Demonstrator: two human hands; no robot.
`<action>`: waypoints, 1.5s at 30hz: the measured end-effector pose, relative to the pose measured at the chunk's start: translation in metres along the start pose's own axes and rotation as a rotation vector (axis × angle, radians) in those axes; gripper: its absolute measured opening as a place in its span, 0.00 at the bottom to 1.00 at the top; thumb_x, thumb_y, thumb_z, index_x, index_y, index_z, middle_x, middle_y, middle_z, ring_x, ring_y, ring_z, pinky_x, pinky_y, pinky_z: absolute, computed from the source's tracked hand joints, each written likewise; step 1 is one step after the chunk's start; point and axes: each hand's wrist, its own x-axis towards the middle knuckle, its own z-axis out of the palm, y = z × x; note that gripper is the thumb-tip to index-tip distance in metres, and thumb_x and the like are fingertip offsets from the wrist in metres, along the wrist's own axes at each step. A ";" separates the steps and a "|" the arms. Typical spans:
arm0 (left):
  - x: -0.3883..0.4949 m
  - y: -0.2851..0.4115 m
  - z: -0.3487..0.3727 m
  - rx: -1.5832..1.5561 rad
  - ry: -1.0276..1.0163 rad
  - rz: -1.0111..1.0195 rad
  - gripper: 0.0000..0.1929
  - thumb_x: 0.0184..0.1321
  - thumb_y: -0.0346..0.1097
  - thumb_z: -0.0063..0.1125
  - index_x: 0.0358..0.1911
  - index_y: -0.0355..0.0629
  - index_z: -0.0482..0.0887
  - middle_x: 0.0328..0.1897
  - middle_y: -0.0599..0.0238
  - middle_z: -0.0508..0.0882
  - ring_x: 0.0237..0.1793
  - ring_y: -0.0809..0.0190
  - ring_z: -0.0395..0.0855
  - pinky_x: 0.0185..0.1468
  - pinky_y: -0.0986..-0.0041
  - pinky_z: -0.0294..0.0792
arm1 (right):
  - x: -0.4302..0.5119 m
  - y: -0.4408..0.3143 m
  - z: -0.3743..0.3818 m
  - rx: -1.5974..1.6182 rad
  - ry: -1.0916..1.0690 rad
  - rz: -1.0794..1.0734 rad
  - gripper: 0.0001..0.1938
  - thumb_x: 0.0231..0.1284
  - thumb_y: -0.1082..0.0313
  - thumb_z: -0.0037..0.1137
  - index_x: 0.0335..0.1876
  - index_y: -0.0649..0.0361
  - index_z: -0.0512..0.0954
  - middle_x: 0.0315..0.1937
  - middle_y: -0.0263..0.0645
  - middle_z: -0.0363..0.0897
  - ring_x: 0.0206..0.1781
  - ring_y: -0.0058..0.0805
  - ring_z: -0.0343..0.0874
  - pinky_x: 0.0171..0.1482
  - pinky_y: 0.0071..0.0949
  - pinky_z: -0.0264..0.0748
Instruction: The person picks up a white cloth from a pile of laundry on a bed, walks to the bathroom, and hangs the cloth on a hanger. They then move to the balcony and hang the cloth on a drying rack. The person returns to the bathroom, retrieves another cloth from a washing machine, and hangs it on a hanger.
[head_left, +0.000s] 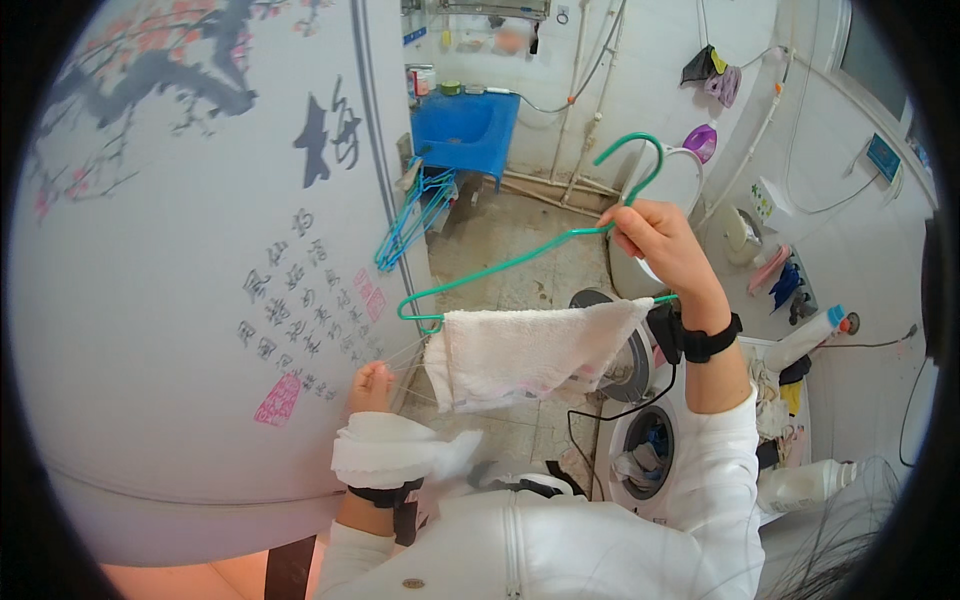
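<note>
A green clothes hanger (495, 268) is held up by my right hand (651, 238), whose fingers close around the base of its hook. Over the hanger's lower bar hangs a white terry towel (525, 352). My left hand (371, 381), at the towel's left edge, pinches thin loose threads (409, 369) that run to the towel and the hanger's left end. Around my left forearm lies a bunched white cloth (397, 450), above a black wrist strap.
Behind stands a blue sink (469, 131) with several blue hangers (420, 217) below it. A front-loading washing machine (649, 454) with clothes inside is at the lower right. A large white panel with painted blossoms (187, 300) fills the left side.
</note>
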 end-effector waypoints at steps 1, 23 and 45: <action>0.007 -0.002 0.006 0.002 0.012 0.002 0.09 0.59 0.33 0.53 0.41 0.39 0.75 0.31 0.69 0.79 0.33 0.70 0.76 0.38 0.80 0.67 | 0.008 0.010 -0.004 0.003 -0.033 -0.003 0.16 0.64 0.58 0.45 0.32 0.64 0.77 0.17 0.25 0.64 0.21 0.13 0.59 0.24 0.16 0.58; 0.049 0.149 0.187 1.251 -0.660 0.763 0.13 0.56 0.38 0.50 0.45 0.49 0.78 0.26 0.60 0.76 0.26 0.52 0.76 0.28 0.63 0.66 | 0.118 0.070 -0.005 -0.291 -0.055 -0.476 0.12 0.57 0.61 0.52 0.35 0.63 0.76 0.25 0.40 0.75 0.27 0.34 0.72 0.31 0.28 0.67; 0.054 0.154 0.182 1.261 -0.493 0.915 0.10 0.55 0.34 0.51 0.40 0.49 0.82 0.21 0.61 0.73 0.21 0.53 0.73 0.23 0.63 0.62 | 0.079 0.193 0.056 -0.006 0.641 0.198 0.10 0.43 0.72 0.62 0.34 0.63 0.76 0.27 0.39 0.78 0.33 0.27 0.77 0.37 0.26 0.72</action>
